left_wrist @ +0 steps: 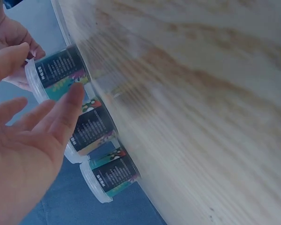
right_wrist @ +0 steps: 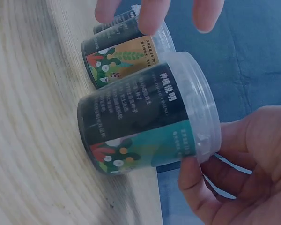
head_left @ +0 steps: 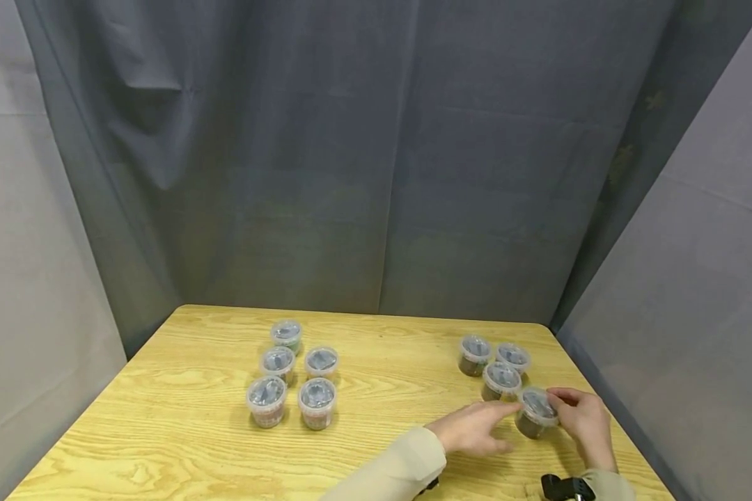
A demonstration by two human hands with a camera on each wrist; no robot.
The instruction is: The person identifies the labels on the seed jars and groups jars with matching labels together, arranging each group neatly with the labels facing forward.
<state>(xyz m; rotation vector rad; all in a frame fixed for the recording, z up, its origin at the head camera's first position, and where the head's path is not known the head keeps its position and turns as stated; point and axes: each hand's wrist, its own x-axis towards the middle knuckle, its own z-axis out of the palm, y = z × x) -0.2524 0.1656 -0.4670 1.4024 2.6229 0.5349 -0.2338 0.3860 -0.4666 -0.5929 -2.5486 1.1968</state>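
Right hand (head_left: 579, 417): lower right of the frame; thumb and fingers pinch the near tub by its lid rim, a narrow hold from the tub's right side.
Near tub (head_left: 537, 414): lower right of the frame, nearest of its group; lid uppermost, dark label with a teal panel in the right wrist view. Whether its base touches the wood cannot be told.
Left hand (head_left: 476, 427): lower right of centre; grip wide, fingers extended and holding nothing. The index fingertip reaches the narrow space between the near tub and the tub behind it; contact cannot be told.
Right tubs (head_left: 502, 377): three more behind the near tub, upright and close-set, leaving little finger room among them.
Left tubs (head_left: 317, 402): five upright, left of centre; three in a column running up the frame, two just right of it, with slim gaps.
Middle room: a broad stretch of table (head_left: 388, 376) between the two groups; another runs from the left tubs to the left edge.
Right edge: slants down the frame just beyond the right hand, the tightest side, with a pale side sheet (head_left: 689, 278) alongside.
Back edge: meets the grey curtain (head_left: 326, 174); the farthest tubs of both groups stand near it.
Sleeve (head_left: 395, 466): cream, crossing the bottom of the frame behind the left hand.
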